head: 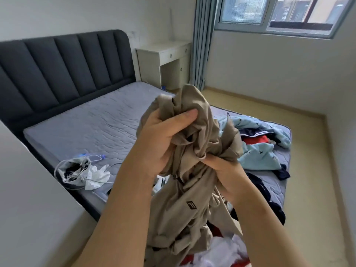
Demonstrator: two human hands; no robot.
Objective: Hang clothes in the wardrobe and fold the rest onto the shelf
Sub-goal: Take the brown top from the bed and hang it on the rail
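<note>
A tan garment (192, 189) hangs bunched in mid-air over the near corner of the bed, held by both hands. Its lower part, with a small dark logo, drops between the forearms towards a heap of white and red clothes (227, 249) at the bottom edge.

The right hand (229, 172) is the lower one, with its palm turned up. Its fingers (217, 162) are curled tight round a twisted knot of the cloth. The left hand (163, 135) is higher, with its back to the camera. Its fingers (185, 117) are closed on the upper bunch, and folds rise above them. Both forearms reach up from the bottom edge.

A white panel (28, 189) stands close on the left. Right of the hands, a light blue garment (260, 153) and some navy pieces lie on the mattress (96, 122). To the left lies an open bag (77, 170) with cables. The rest of the mattress is bare up to the dark headboard (57, 70). Bare floor (298, 151) runs along the bed's right side to a desk (165, 53), a curtain (202, 45) and a window (279, 12).
</note>
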